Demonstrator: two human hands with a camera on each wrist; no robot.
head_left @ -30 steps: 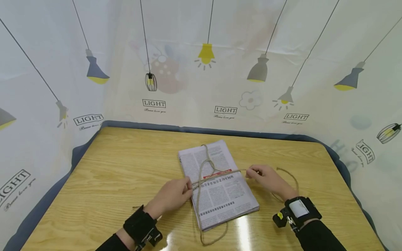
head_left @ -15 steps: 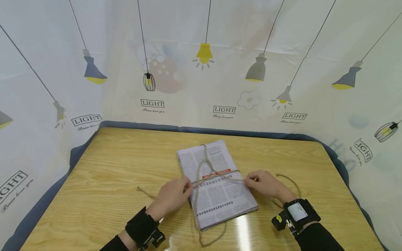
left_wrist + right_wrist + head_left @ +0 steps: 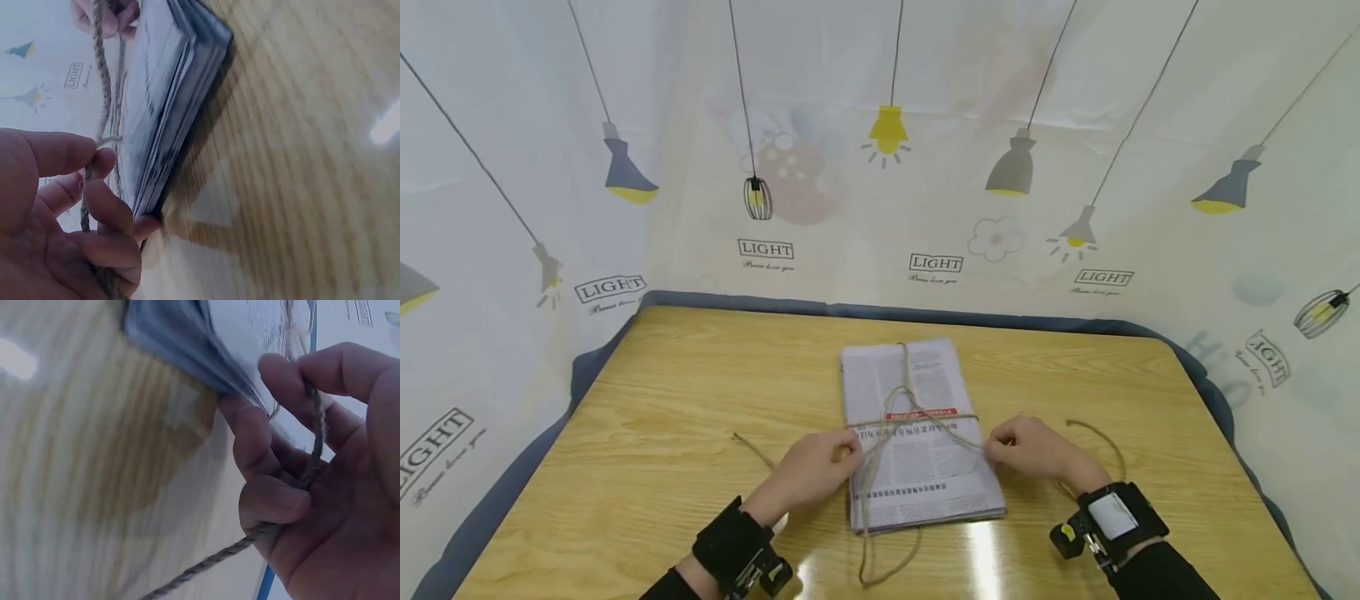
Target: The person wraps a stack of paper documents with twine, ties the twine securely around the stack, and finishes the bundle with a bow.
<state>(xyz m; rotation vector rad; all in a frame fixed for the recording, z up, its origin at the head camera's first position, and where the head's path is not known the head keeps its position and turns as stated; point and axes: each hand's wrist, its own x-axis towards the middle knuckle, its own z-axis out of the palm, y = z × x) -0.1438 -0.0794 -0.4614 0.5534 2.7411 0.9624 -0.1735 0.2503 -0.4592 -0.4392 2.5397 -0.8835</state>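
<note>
A flat stack of folded newspapers lies on the wooden table, with a thin jute rope running lengthwise and crosswise over it. The strands cross near the red headline strip. At the stack's left edge, my left hand pinches one rope strand between thumb and finger; in the left wrist view the strand runs on through its curled fingers. My right hand, beside the right edge, pinches another strand, and in the right wrist view its rope trails out past the curled little finger.
One loose rope end lies left of my left hand, another tail behind my right wrist. A rope loop hangs past the stack's near edge. A lamp-printed cloth surrounds the table at the back and sides.
The newspaper stack has turned to sit straighter. My right hand has come slightly nearer to me, and its strand now slants down across the stack instead of lying along the crosswise rope.
</note>
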